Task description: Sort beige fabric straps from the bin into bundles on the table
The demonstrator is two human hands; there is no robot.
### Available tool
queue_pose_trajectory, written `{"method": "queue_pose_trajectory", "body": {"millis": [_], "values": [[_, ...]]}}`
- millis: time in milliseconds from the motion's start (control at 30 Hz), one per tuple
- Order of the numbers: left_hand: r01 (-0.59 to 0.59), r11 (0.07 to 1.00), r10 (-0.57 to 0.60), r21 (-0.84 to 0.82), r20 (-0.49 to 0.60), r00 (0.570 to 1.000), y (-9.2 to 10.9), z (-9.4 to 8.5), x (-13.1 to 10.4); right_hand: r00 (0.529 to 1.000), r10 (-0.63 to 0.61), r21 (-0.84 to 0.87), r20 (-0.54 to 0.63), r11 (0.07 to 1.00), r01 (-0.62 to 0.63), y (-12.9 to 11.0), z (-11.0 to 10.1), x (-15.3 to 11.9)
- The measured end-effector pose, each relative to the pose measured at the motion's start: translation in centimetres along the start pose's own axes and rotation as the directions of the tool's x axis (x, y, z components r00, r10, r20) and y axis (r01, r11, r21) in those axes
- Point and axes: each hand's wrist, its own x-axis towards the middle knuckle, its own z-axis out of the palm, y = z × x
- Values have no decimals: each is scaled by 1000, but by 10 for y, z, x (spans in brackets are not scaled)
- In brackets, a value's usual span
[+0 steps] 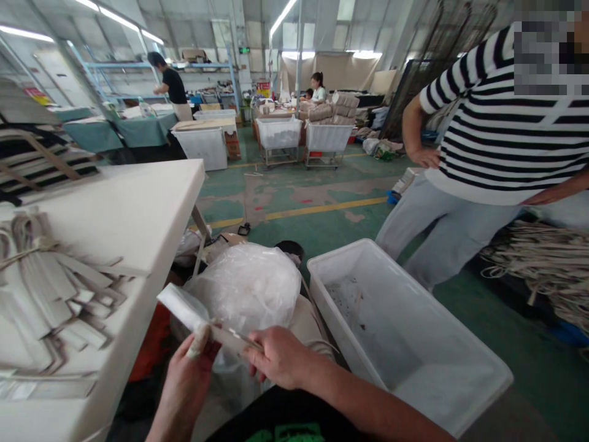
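In front of my body, both hands hold a pale flat strip (229, 341). My left hand (191, 365) pinches it near the middle, and a whitish covering is wrapped round the thumb. From that hand a glossy white, plastic-looking end (181, 307) sticks out to the upper left. My right hand (283, 357) is closed around the strip's other end, its fingertips partly hidden. Just beyond my hands sits a large clear plastic bag (253, 285) with whitish contents. To the left, a tied bundle of pale flat straps (50, 276) lies on a white table (151, 190).
A white plastic tub (414, 331) stands right of my hands, with dark specks inside. Behind it is a person in a striped shirt (510, 123). Piled strips (545, 264) lie at far right. Wheeled white bins (278, 135) and other people are farther back.
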Motion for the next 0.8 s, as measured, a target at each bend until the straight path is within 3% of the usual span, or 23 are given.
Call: {"method": "queue_pose_trajectory", "body": {"millis": [100,267,433,633,800], "values": [[-51,999,50,-5,-86,995,15,-11,1,997,32,-5,64,999,-32,-4,0,-3],[26,992,-40,123,114,993,1,-10,-15,999,-37,-43,3,998,37,-17,1,6],[-62,998,63,28,-17,998,-2,-21,-9,996,-16,-67,86,997,22,-15,-2,-1],[16,994,-27,107,106,994,-18,-20,-17,1000,-21,-125,-4,992,21,-18,4,8],[-116,987,123,108,-59,991,-8,-35,-12,996,26,-147,87,989,-13,-10,8,9]]}}
